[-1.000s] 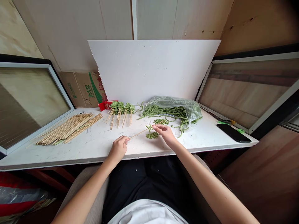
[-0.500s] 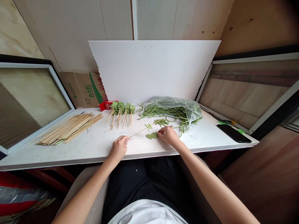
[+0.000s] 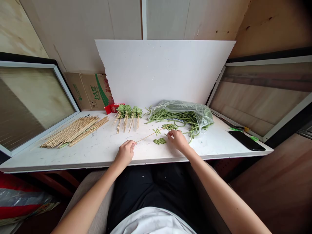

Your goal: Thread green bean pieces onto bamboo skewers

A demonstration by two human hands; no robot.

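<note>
My left hand (image 3: 126, 151) is closed on the near end of a thin wooden skewer (image 3: 146, 137), which slants up and right over the white table. My right hand (image 3: 175, 139) has its fingertips pinched at a small green bean piece, just right of a row of cut bean pieces (image 3: 159, 141). A few more pieces (image 3: 156, 131) lie by the skewer, and a small pile (image 3: 170, 126) sits behind them. Farther back, a clear plastic bag (image 3: 182, 112) holds long green beans. Left of it lie skewers threaded with bean pieces (image 3: 130, 111).
Many bare skewers (image 3: 73, 131) lie at the left of the table (image 3: 97, 156). A black phone (image 3: 246, 140) rests at the right. A white board (image 3: 163, 71) stands behind, with a cardboard box (image 3: 89, 91) and framed glass panels at the sides.
My right hand has drawn slightly back from the row of cut pieces, up and to the right. My left hand still holds the skewer. The view has shifted slightly.
</note>
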